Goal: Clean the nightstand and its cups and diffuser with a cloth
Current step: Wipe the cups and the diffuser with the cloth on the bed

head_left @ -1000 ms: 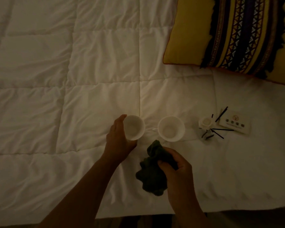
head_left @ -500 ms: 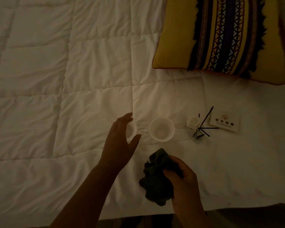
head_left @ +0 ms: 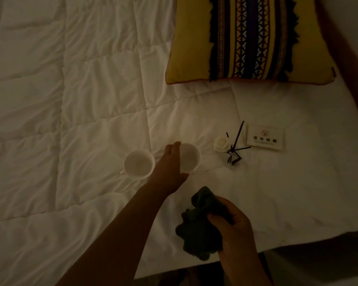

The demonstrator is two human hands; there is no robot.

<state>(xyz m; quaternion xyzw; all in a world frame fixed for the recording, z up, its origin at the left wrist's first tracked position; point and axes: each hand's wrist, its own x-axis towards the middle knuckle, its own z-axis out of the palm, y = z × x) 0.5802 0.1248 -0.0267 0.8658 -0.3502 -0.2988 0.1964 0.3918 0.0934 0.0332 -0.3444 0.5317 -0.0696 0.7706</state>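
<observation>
Cups stood upright side by side on the white bed (head_left: 91, 104), as I saw it through the head camera: a left cup (head_left: 138, 164) and a right cup (head_left: 193, 159), close together but not touching. The left hand (head_left: 171, 164) reached between them and wrapped the left side of the right cup, with a fingertip at the far rim and the thumb at the near rim, grasping it. The left cup sat free just beside the back of that hand, its small handle pointing toward the near left.

The right hand (head_left: 234, 226) hovered nearer to me, over the bed's near edge, clenched on a bunched dark green cloth (head_left: 198, 228). The cloth hung apart from both cups, nearest the right one.

To the right of the cups I made out the diffuser (head_left: 233, 153), its dark reeds splayed out, with a small white flower-shaped piece (head_left: 220, 143) against it. A white card (head_left: 266, 137) lay just beyond. In the dim light I could not read its print. A yellow pillow (head_left: 250, 40) with a patterned band lay farther up the bed.
</observation>
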